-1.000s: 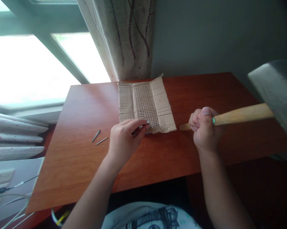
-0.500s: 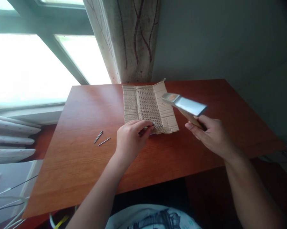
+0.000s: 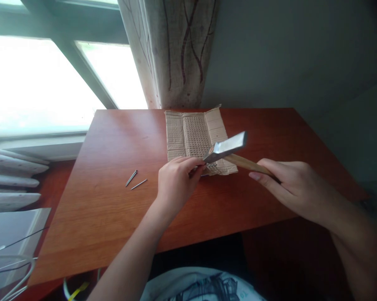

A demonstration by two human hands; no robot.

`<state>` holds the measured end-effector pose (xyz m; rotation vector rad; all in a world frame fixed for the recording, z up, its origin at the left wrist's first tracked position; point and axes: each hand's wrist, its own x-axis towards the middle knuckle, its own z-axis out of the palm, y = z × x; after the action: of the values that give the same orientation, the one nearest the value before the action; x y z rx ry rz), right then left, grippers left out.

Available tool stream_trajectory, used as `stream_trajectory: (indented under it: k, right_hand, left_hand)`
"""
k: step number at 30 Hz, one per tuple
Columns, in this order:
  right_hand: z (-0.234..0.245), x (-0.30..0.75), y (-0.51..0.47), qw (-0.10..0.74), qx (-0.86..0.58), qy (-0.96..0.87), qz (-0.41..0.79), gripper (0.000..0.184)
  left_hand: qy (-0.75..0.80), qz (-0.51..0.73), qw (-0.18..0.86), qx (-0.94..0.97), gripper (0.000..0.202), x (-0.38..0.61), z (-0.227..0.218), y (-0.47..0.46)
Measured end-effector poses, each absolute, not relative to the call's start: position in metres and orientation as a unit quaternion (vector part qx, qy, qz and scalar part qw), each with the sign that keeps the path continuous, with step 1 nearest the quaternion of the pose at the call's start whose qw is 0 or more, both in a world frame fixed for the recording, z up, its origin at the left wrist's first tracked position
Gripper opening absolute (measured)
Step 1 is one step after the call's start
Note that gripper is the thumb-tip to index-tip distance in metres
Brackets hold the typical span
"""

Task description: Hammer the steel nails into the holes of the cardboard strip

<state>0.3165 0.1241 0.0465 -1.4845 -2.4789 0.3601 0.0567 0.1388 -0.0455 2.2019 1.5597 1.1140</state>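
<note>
My right hand is wrapped round the wooden handle of a hammer. Its metal head, with a flat blade-like end toward the right, tips down at the fingertips of my left hand. Those fingers are pinched at the near edge of a cardboard piece, on what looks like a nail, mostly hidden by the hammer head. A panel with rows of small holes forms the cardboard's middle. Several nails show at its near end, partly covered. Loose nails lie left of my left hand.
The reddish-brown wooden table carries all this. Behind it hang a patterned curtain and a grey wall; a bright window is at the left. White cables dangle beside the table's near left corner.
The hammer has come down and to the left, its head now at my left fingertips. My left hand keeps its pinch at the cardboard's near edge. The view has shifted slightly.
</note>
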Motion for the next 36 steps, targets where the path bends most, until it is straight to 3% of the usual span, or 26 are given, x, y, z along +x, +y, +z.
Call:
stream_trajectory:
  k: [13,21,36]
  right_hand:
    - [0.049,0.314,0.12,0.147,-0.518,-0.828,0.154,0.039]
    - [0.037,0.314,0.123,0.105,-0.523,-0.827,0.177,0.04]
    - [0.046,0.314,0.114,0.157,-0.515,-0.825,0.172,0.038]
  left_hand:
    - [0.546,0.354,0.137,0.747,0.007,0.057,-0.043,0.139]
    - [0.555,0.323,0.179,0.745,0.011,0.056,-0.037,0.138]
    - [0.536,0.335,0.192,0.751,0.007,0.051,-0.038,0.141]
